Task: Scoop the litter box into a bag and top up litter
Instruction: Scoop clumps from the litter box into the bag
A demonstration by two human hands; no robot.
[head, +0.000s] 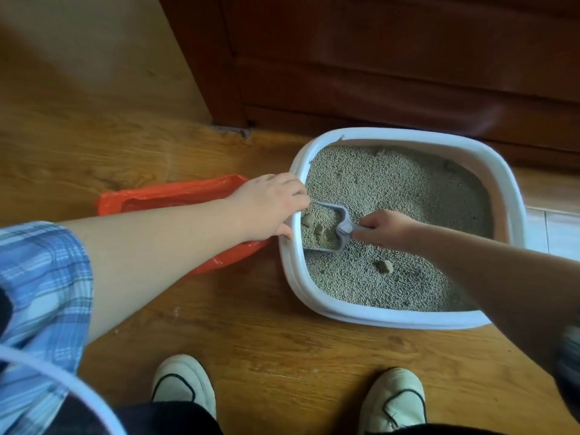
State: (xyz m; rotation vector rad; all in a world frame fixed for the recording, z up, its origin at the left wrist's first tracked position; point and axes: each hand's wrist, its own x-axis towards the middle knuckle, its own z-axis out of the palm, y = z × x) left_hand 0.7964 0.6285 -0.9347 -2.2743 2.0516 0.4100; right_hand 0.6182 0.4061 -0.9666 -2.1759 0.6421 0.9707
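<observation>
Fingers (371, 223) clamp: right hand (386, 229) on grey scoop (341, 214), left hand (270, 205) on rounded litter box (408, 319)

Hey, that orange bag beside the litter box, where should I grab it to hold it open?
Pinch the raised far rim of the orange bag from above with the left hand, which grips the litter box rim right beside it. The bag lies slack on the floor, mouth apparently upward, so lifting that edge should open it toward the loaded scoop.

Wood floor (219, 309), dk cabinet (376, 58) behind, white shoes (183, 384) nr btm.
</observation>
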